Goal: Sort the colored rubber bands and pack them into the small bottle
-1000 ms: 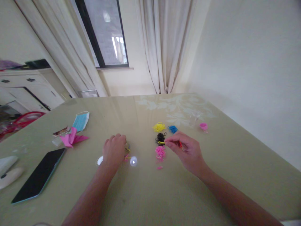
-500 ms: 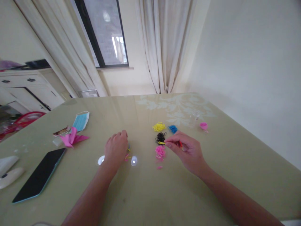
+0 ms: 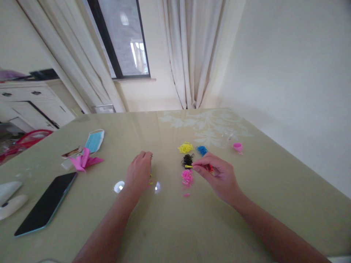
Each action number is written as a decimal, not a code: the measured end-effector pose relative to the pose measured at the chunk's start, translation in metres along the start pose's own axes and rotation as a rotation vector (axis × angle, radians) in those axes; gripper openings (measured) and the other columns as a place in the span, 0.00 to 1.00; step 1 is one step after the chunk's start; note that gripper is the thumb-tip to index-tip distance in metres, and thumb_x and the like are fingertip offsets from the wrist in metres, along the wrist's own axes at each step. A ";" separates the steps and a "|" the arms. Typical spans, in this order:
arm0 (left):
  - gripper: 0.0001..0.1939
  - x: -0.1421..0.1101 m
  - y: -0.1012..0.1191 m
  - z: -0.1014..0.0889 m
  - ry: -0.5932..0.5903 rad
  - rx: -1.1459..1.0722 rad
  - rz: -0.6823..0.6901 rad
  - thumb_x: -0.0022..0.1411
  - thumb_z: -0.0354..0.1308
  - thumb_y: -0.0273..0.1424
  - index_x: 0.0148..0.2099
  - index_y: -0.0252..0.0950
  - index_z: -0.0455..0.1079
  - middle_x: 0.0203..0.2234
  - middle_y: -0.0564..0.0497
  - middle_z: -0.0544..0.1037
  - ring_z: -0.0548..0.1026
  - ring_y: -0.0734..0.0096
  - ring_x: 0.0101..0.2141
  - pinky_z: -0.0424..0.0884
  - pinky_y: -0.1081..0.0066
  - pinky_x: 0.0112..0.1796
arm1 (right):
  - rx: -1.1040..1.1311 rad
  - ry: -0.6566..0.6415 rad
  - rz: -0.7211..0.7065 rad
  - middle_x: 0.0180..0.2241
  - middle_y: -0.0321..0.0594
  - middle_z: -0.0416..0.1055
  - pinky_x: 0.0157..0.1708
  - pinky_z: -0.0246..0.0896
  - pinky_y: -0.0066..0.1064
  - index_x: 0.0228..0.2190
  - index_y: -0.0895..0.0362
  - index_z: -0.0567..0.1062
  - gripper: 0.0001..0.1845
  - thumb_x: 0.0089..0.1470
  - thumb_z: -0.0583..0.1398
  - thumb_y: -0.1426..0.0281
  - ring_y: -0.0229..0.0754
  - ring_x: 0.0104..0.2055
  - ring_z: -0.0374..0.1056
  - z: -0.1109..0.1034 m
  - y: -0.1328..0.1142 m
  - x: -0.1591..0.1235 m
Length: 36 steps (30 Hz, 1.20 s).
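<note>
Small rubber bands lie sorted in piles on the olive table (image 3: 192,226): a yellow pile (image 3: 185,147), a blue pile (image 3: 202,149), a black pile (image 3: 187,160) and a pink pile (image 3: 187,177). My right hand (image 3: 218,174) is closed in a pinch on a yellow band (image 3: 188,166) beside the black pile; something red shows under its fingers. My left hand (image 3: 139,171) rests curled, fingertips down, over a few loose mixed bands (image 3: 150,179). What its fingers hold is hidden.
At the left lie a dark phone (image 3: 45,204), a pink folded paper (image 3: 82,161), a blue face mask (image 3: 94,141) and white objects (image 3: 9,199). A small pink cap (image 3: 237,146) sits far right. Curtains, a window and a wall stand behind the table.
My left hand has slid slightly right and forward over the loose bands. My right hand has kept still with the yellow band pinched.
</note>
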<state>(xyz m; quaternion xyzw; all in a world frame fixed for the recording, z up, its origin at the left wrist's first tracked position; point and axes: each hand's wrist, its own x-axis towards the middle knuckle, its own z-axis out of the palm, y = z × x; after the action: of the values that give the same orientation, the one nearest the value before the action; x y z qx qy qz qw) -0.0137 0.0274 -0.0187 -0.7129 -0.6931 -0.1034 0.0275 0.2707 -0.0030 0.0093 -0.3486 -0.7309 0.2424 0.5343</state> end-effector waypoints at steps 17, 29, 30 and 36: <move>0.08 -0.003 0.025 0.001 0.100 -0.380 0.080 0.73 0.52 0.28 0.47 0.38 0.73 0.40 0.47 0.83 0.80 0.60 0.43 0.72 0.63 0.46 | -0.330 -0.034 0.011 0.31 0.40 0.77 0.32 0.66 0.32 0.38 0.54 0.83 0.10 0.67 0.63 0.64 0.41 0.31 0.71 0.003 0.042 0.015; 0.07 -0.002 0.032 0.005 0.085 -0.808 0.118 0.68 0.56 0.30 0.41 0.38 0.76 0.37 0.46 0.84 0.81 0.62 0.38 0.74 0.64 0.43 | -0.854 -0.326 0.180 0.38 0.45 0.80 0.40 0.63 0.32 0.37 0.55 0.87 0.13 0.67 0.61 0.70 0.43 0.38 0.74 0.030 0.073 0.078; 0.06 -0.002 0.033 0.006 0.066 -0.899 0.109 0.67 0.57 0.31 0.40 0.38 0.76 0.36 0.47 0.84 0.82 0.62 0.37 0.75 0.64 0.42 | -0.856 -0.315 0.180 0.38 0.45 0.80 0.40 0.63 0.32 0.37 0.55 0.87 0.13 0.67 0.61 0.70 0.43 0.38 0.74 0.027 0.072 0.074; 0.14 -0.010 0.046 0.006 -0.185 -1.381 -0.003 0.60 0.68 0.41 0.41 0.37 0.76 0.34 0.47 0.84 0.82 0.64 0.36 0.75 0.67 0.40 | -0.440 -0.107 0.026 0.35 0.40 0.78 0.37 0.67 0.32 0.41 0.55 0.85 0.10 0.68 0.62 0.67 0.41 0.35 0.73 0.004 0.052 0.022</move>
<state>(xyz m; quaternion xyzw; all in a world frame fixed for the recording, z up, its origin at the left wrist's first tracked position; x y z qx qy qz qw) 0.0324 0.0172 -0.0212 -0.5721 -0.4694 -0.4592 -0.4914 0.2761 0.0478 -0.0162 -0.4528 -0.7888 0.1023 0.4028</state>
